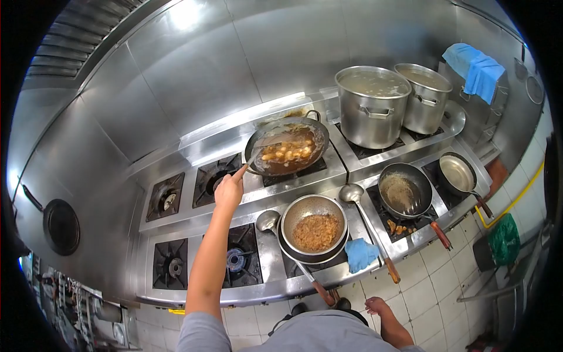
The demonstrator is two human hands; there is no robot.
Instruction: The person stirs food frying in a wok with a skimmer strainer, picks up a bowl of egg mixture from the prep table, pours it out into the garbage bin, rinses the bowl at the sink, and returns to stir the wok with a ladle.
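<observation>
My left hand [229,190] reaches over the back burners, its fingers closed around the handle of a metal spatula [254,156]. The spatula's far end lies in a large dark wok [251,166], where pale chunks in brown oil or sauce [293,150] are bubbling. Low beside my body hangs my right hand [378,305], fingers loosely apart and nothing visible in it. Nearest to it on the stove edge are a folded blue cloth [361,255] and a long-handled ladle [352,193]. A steel bowl [287,221] of brown crumbly food rests in a pan on the front burner.
Two tall stockpots [373,130] of cloudy liquid stand at the back right. A black frying pan [404,183] and a small saucepan [457,173] sit at the front right, handles jutting past the edge. A second ladle [268,220] lies left of the bowl. One front burner [236,259] shows blue flame.
</observation>
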